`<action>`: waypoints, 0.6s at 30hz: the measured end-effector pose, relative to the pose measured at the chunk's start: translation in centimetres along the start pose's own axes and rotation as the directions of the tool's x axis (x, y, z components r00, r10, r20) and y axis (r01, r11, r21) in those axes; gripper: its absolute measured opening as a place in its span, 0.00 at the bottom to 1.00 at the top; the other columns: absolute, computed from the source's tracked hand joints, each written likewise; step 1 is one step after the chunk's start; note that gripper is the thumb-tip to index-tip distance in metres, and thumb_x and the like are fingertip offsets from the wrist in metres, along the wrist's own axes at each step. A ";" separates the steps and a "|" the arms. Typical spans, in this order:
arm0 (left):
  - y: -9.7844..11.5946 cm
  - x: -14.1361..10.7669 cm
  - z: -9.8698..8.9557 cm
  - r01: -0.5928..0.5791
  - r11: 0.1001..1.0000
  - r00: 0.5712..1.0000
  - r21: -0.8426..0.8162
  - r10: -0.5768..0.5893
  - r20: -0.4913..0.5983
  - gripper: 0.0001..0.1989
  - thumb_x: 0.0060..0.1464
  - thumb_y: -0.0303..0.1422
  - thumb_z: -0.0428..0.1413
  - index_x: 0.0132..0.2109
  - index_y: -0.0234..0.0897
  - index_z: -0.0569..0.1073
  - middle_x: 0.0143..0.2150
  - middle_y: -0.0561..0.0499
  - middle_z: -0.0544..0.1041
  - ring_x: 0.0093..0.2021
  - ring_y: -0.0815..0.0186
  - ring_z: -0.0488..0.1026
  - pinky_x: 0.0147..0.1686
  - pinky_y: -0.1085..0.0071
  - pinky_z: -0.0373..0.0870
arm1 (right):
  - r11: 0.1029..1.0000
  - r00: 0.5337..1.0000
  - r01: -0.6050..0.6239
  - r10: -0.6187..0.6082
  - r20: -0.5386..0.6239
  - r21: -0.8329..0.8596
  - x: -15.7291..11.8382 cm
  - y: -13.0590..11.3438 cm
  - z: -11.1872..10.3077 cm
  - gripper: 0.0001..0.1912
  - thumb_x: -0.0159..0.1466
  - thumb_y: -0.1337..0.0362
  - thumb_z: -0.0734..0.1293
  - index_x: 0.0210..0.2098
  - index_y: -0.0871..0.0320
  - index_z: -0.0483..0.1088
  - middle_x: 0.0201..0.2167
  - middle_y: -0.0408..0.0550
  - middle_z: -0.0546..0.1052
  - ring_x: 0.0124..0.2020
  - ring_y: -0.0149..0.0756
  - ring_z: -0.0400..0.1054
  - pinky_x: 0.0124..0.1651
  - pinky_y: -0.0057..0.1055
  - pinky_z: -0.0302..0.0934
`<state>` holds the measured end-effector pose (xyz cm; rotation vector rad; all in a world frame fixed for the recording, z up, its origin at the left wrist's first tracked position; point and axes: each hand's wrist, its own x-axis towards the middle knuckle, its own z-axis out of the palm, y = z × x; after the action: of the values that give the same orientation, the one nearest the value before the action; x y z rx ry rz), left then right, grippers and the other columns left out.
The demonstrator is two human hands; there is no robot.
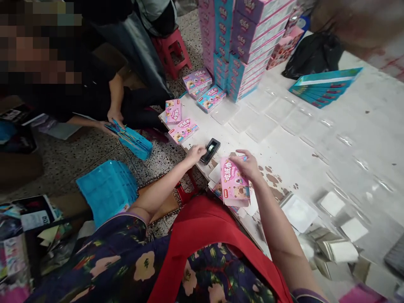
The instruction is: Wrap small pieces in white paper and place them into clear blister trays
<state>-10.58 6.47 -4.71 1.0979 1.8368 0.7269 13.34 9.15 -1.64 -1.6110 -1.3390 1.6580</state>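
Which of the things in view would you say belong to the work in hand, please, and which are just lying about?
Likely in use:
pink box, held in the right hand
black holder, apparently for tape, at the left hand's fingertips

Seemingly just lying about:
black plastic bag
fanned turquoise packets

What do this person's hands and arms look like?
The left hand and right hand wear no gloves, and the forearms are bare. The left sleeve is short and dark, flower-printed, with a purple edge; the right sleeve barely shows, its edge also purple.
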 end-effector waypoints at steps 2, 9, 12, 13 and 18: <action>-4.0 0.7 -0.4 0.130 0.983 0.990 0.128 -0.135 0.031 0.14 0.48 0.32 0.60 0.43 0.34 0.77 0.38 0.47 0.76 0.42 0.62 0.73 0.46 0.67 0.68 | 0.980 0.980 0.047 -0.008 0.197 -0.194 2.0 2.0 2.9 0.39 0.45 0.49 0.76 0.53 0.58 0.70 0.25 0.43 0.76 0.25 0.36 0.70 0.32 0.32 0.65; -7.1 1.2 1.5 0.110 0.993 0.994 0.044 -0.110 0.003 0.08 0.44 0.32 0.61 0.35 0.37 0.79 0.38 0.50 0.74 0.44 0.64 0.70 0.48 0.69 0.67 | 0.852 0.896 0.134 0.114 0.430 -0.506 4.1 7.7 10.3 0.49 0.48 0.53 0.76 0.65 0.50 0.55 0.42 0.47 0.79 0.43 0.42 0.73 0.48 0.36 0.64; -5.8 1.1 1.7 0.119 0.993 0.989 -0.024 -0.120 -0.091 0.03 0.41 0.30 0.62 0.28 0.36 0.78 0.37 0.49 0.75 0.44 0.63 0.71 0.48 0.69 0.68 | 0.777 0.900 0.170 0.128 0.416 -0.607 4.2 7.7 10.4 0.51 0.48 0.52 0.76 0.66 0.49 0.52 0.43 0.51 0.79 0.43 0.45 0.74 0.48 0.39 0.64; -5.4 0.8 1.8 0.175 0.980 0.979 -0.089 -0.183 -0.092 0.03 0.42 0.30 0.62 0.28 0.35 0.77 0.35 0.49 0.76 0.41 0.64 0.72 0.45 0.69 0.69 | 0.757 0.904 0.179 0.126 0.409 -0.629 4.2 7.6 10.4 0.51 0.48 0.52 0.76 0.66 0.50 0.53 0.42 0.51 0.79 0.43 0.45 0.74 0.47 0.39 0.64; -5.2 -0.6 1.9 0.448 0.864 0.888 -0.230 -0.461 -0.002 0.04 0.45 0.28 0.59 0.26 0.32 0.74 0.20 0.51 0.73 0.22 0.69 0.71 0.29 0.70 0.70 | 0.759 0.911 0.144 0.149 0.385 -0.635 4.2 6.6 10.7 0.50 0.45 0.55 0.77 0.64 0.51 0.57 0.38 0.50 0.80 0.36 0.41 0.74 0.44 0.36 0.64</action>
<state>-10.79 3.71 -9.54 0.4697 1.9089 0.6632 4.43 6.61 -11.10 -1.6396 -2.3523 1.6943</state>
